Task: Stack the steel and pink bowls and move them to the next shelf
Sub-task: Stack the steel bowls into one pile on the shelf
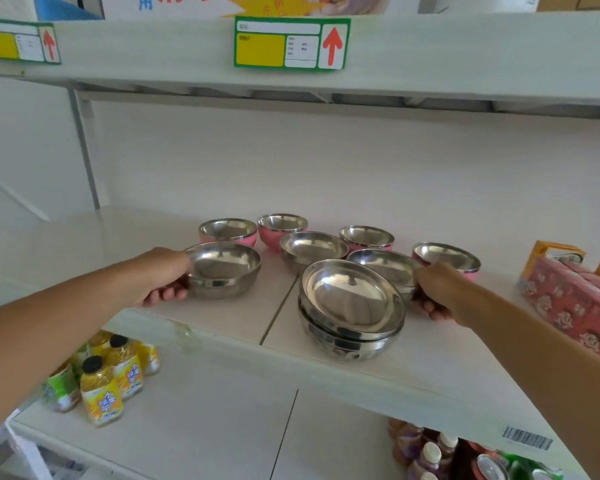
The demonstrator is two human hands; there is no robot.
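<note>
Above bowls — red-arrow shelf labels

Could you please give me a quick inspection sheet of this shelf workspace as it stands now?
Surface: white shelf, seam down the middle.
Job's things: steel bowls, one stack at front; four pink bowls behind, unstacked.
Clutter: patterned packs at right.
Hands: left hand grips a steel bowl; right hand grips another steel bowl.
Cables: nothing seen.
Surroundings: juice bottles on lower shelf; price tags above.
</note>
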